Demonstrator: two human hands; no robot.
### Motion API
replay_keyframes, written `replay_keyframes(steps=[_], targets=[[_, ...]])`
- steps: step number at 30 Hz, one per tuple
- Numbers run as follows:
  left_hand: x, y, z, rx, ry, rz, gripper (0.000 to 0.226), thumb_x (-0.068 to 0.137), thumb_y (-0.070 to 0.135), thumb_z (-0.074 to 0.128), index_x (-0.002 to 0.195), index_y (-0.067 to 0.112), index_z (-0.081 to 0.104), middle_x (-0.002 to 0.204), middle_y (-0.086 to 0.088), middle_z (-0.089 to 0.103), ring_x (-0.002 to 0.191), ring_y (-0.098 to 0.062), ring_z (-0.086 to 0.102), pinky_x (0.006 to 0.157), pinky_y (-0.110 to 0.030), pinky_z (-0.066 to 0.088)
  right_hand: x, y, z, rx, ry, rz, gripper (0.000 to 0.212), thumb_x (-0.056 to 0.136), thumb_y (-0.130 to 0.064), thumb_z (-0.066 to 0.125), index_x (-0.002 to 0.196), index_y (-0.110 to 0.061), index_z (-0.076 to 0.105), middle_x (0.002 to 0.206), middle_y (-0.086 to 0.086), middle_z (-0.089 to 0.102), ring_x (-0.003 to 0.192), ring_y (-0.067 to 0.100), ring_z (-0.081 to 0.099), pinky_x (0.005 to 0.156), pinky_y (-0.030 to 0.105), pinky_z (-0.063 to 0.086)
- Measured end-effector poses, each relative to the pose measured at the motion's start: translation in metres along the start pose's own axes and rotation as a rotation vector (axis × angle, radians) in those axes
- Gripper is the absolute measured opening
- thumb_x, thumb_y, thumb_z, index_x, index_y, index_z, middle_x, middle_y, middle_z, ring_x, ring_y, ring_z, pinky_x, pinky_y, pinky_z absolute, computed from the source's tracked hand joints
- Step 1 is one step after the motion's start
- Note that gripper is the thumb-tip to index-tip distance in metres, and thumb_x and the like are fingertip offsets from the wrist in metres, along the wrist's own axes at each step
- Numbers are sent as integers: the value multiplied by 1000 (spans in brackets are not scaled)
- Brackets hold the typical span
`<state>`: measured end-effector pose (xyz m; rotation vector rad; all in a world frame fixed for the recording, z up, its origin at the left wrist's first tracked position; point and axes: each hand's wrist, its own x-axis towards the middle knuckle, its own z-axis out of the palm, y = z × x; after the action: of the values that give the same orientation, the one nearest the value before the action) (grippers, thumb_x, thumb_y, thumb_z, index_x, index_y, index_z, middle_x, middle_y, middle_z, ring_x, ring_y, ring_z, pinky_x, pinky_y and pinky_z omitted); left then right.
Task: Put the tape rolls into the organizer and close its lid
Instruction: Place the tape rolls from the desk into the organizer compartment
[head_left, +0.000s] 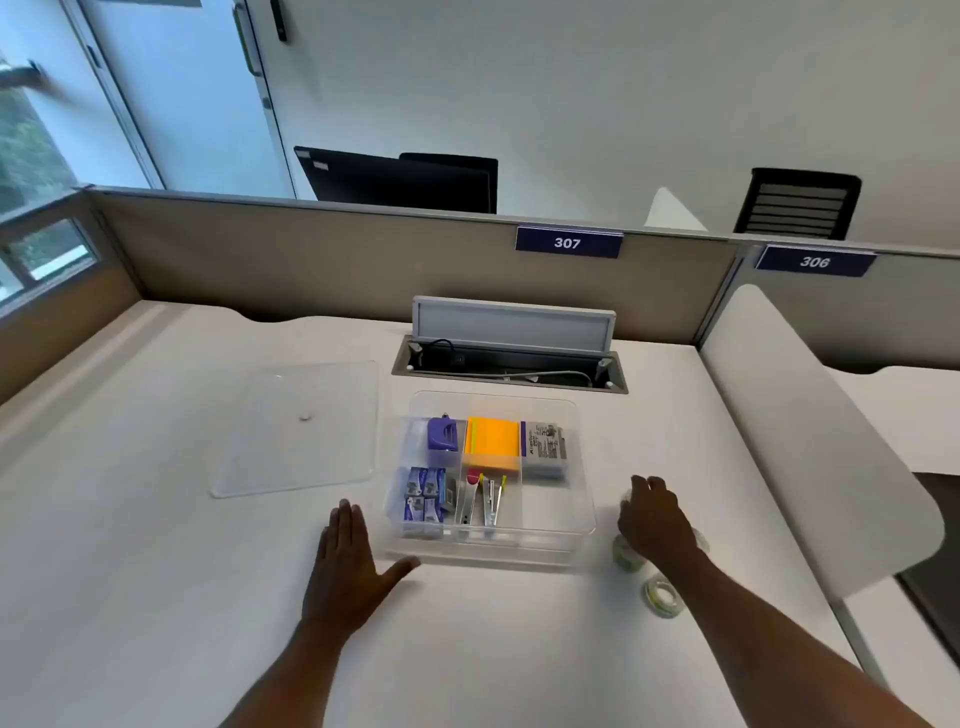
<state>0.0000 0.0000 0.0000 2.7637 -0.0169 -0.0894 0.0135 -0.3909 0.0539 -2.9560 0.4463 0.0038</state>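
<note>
A clear plastic organizer (582, 519) stands open on the white desk, with staples, staplers, sticky notes and a grey box in its compartments; its front right compartment is empty. Its clear lid (296, 431) lies flat to the left. Several tape rolls sit right of the organizer: one (662, 597) lies in the open, another (626, 556) peeks out beneath my wrist. My right hand (652, 517) is over the rolls with fingers curled down on them; whether it grips one is hidden. My left hand (350, 564) rests flat on the desk at the organizer's front left corner.
An open cable hatch (511, 358) with its flap raised sits just behind the organizer. A beige partition (311, 260) bounds the desk at the back and left. A white curved divider (810, 441) stands along the right edge, close to the tape rolls.
</note>
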Motion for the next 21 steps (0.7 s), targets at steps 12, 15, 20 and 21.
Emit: replay_keyframes(steps=[12,15,20,21], targets=[[2,13,31,113,27,-23,115,71,90,16,146,4,25,156,-21,24,146,-33,21,120,-47,18,17,15,5,61,-225,35,41,94,-28,46,133,-13,45,131,15,48,116,33,54,96,37,47],[4,11,33,145,43,-14,109,71,89,19,147,11,26,156,-20,23,146,-32,20,120,-47,17,20,18,7,60,-193,35,37,92,-23,51,127,-14,49,125,16,47,109,36,57,91,39,50],[5,11,33,144,35,-20,111,68,91,23,148,15,24,157,-18,21,147,-31,18,120,-46,15,25,17,11,48,-145,52,29,92,-22,48,121,-16,49,116,12,54,108,34,56,86,38,50],[6,10,33,142,38,-18,111,68,91,24,148,15,24,157,-17,21,147,-31,18,120,-46,15,26,16,10,35,-134,44,27,93,-22,46,119,-16,49,114,11,55,107,33,56,85,37,50]])
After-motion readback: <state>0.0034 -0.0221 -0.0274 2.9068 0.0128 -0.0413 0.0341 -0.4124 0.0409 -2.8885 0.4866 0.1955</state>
